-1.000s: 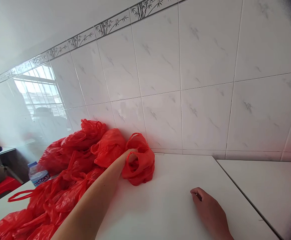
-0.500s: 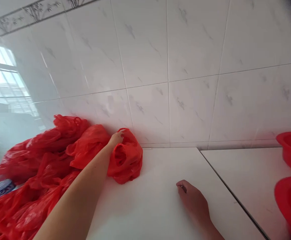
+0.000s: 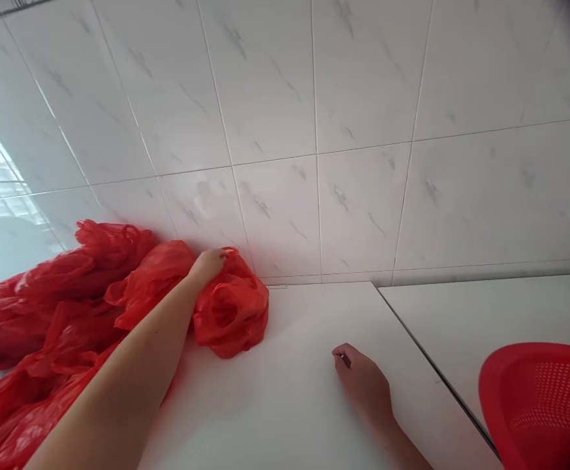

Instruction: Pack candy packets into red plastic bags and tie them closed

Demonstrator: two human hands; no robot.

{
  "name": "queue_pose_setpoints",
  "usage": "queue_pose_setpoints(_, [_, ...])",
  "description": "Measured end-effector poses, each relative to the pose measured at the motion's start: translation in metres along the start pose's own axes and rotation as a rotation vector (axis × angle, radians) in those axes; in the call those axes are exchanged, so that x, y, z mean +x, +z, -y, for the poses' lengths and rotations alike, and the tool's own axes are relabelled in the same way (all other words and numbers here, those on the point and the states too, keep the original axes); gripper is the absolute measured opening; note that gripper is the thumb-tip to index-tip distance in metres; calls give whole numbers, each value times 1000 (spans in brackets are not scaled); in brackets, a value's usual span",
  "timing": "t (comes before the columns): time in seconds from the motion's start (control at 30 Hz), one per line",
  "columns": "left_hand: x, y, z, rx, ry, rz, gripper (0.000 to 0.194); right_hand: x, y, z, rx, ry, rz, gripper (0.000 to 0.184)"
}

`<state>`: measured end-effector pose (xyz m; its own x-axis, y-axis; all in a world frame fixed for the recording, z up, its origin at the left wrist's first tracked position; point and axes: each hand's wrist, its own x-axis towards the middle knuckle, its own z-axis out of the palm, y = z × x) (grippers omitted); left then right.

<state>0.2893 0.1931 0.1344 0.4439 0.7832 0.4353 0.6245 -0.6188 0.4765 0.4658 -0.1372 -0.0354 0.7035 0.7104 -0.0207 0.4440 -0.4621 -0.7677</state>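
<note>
Since it would likely slump otherwise, the red bag [image 3: 244,307] at eleven o'clock seems to have its handle [image 3: 230,249] pinched by the left hand [image 3: 209,263]; at one o'clock, the right hand [image 3: 365,385] curls closed, apparently around nothing.

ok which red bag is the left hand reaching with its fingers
The rightmost red bag: the left hand is at its top loop; other bags lie further left.

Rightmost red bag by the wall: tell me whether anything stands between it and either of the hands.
Nothing visible does. The left hand is right at the rightmost red bag, by its upper loop. Between the bag and the right hand, I see just white tabletop.
</note>
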Motion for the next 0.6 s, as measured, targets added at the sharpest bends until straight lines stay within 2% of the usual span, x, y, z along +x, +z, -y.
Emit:
queue_pose_setpoints(0.2, [0, -63, -28, -493, -105, -502, 20, -5, -2, 0, -10, -61, -14, 22])
queue_pose_setpoints(0.27, [-2, -85, -40, -645, -99, -614, 17, -6, -2, 0, -14, -74, -8, 23])
queue_pose_setpoints(0.33, [-9, -107, -54, -759, -76, -671, 12, -6, -3, -1, -11, -85, -1, 22])
queue_pose_setpoints(0.4, [-24, -126, -72, -886, -23, -669, 6, -6, -3, 0, -5, -95, 3, 22])
queue_pose_setpoints(0.47, [-51, -134, -95, -1071, 75, -601, 5, -7, -3, 1, 20, -107, 2, 21])
queue_pose_setpoints(0.53, [-91, -126, -117, -1244, 184, -462, 6, -9, -3, 2, 97, -142, -26, 24])
queue_pose_setpoints(0.6, [-139, -98, -133, -1249, 202, -293, 11, -13, -3, 4, 224, -192, -84, 33])
